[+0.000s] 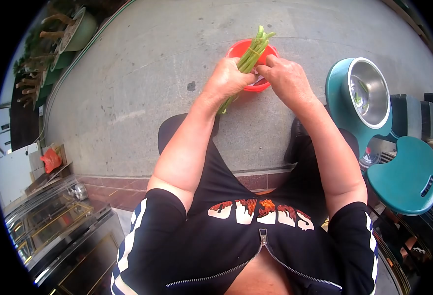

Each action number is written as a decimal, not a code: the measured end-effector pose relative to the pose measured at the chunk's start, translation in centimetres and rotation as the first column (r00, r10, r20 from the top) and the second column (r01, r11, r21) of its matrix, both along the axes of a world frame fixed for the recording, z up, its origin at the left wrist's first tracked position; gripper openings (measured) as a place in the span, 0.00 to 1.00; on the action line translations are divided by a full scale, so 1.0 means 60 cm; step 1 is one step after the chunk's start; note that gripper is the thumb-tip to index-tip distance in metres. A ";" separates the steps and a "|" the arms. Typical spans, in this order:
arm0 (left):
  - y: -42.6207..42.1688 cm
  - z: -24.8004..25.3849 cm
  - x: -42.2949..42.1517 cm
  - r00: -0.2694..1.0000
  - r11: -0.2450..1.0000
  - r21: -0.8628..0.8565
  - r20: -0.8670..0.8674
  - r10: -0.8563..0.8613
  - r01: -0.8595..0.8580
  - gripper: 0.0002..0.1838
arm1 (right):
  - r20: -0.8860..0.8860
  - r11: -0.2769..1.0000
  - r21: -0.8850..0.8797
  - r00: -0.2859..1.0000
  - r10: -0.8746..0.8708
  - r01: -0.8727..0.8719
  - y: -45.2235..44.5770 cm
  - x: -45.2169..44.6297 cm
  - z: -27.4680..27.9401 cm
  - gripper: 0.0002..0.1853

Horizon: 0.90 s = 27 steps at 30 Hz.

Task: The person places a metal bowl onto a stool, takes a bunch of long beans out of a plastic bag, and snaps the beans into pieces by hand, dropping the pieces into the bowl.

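Note:
My left hand (pixel 229 78) is wrapped round a bundle of long green vegetable stalks (pixel 256 51), closed on its middle. The stalks slant, their cut-looking ends pointing up and away and the other ends (pixel 225 104) showing below my wrist. A thin band seems to cross the upper part. Close beside it, my right hand (pixel 286 78) has its thumb and fingers pinched together near my left thumb; what they hold, if anything, is too small to make out. Both hands are over a red plastic basin (pixel 259 89) on the ground, its inside mostly hidden.
To the right, a steel bowl (pixel 385 105) with bits of green in it sits on a teal stool (pixel 335 86). Another teal stool (pixel 398 179) stands nearer me. Potted plants (pixel 81 32) line the far left, and a red plastic bag (pixel 51 160) lies at the left.

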State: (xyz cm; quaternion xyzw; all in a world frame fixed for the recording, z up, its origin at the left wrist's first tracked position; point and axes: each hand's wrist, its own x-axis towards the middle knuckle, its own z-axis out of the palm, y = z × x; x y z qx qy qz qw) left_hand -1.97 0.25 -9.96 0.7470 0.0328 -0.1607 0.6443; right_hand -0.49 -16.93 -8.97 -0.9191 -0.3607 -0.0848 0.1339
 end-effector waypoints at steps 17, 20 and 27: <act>0.032 0.012 0.002 0.985 0.939 -0.307 -0.120 0.123 -0.154 0.08 | -0.754 0.080 0.650 0.627 0.196 0.756 -0.087 0.059 0.008 0.09; 0.037 0.004 0.014 0.966 0.909 -0.364 -0.228 0.123 -0.202 0.09 | -0.704 0.151 0.702 0.710 0.000 0.696 -0.102 0.051 0.010 0.08; 0.012 0.002 0.030 0.977 0.860 -0.502 -0.211 -0.016 -0.094 0.09 | -0.290 0.528 0.526 0.724 -0.626 0.667 -0.220 0.005 0.072 0.08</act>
